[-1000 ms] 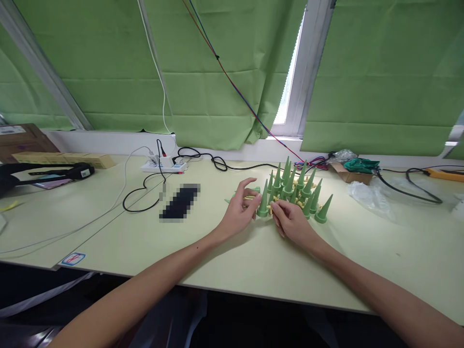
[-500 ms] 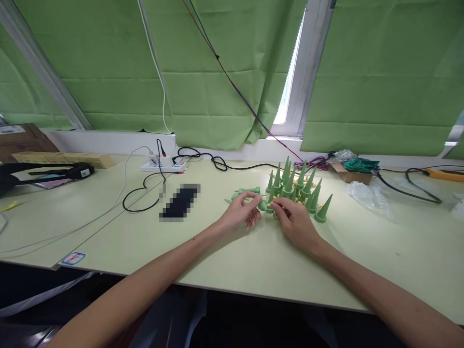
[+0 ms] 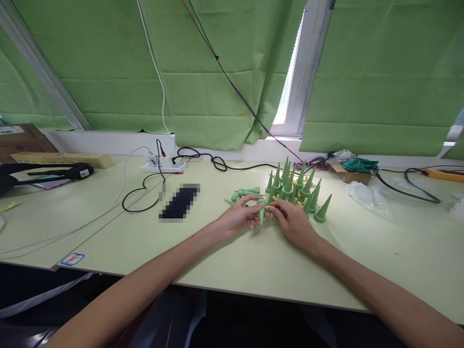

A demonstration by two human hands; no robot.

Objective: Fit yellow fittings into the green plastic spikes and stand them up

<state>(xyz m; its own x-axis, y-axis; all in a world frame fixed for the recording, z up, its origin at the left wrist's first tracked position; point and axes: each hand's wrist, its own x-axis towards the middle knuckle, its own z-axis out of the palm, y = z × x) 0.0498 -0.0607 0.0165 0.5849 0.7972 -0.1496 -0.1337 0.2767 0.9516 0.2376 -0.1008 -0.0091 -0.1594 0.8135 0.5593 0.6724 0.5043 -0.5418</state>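
Note:
My left hand (image 3: 237, 217) holds a green cone (image 3: 261, 212) between thumb and fingers, its tip pointing down. My right hand (image 3: 292, 220) is pinched at the cone's side, on something small and yellowish (image 3: 267, 208) that is mostly hidden by the fingertips. Several green cones (image 3: 289, 186) stand upright just behind my right hand, with small yellow pieces among them. A few more green cones (image 3: 250, 190) lie on their sides behind my left hand.
A blurred dark object (image 3: 180, 202) lies left of my hands. Behind it are a power strip (image 3: 163, 166) and black cables (image 3: 221, 163). A small cardboard box (image 3: 350, 174) and clear plastic bag (image 3: 369, 198) lie on the right.
The cone in my left hand has turned so that its tip now points down toward the table edge. My right hand has moved slightly left, its fingertips now close beside the cone.

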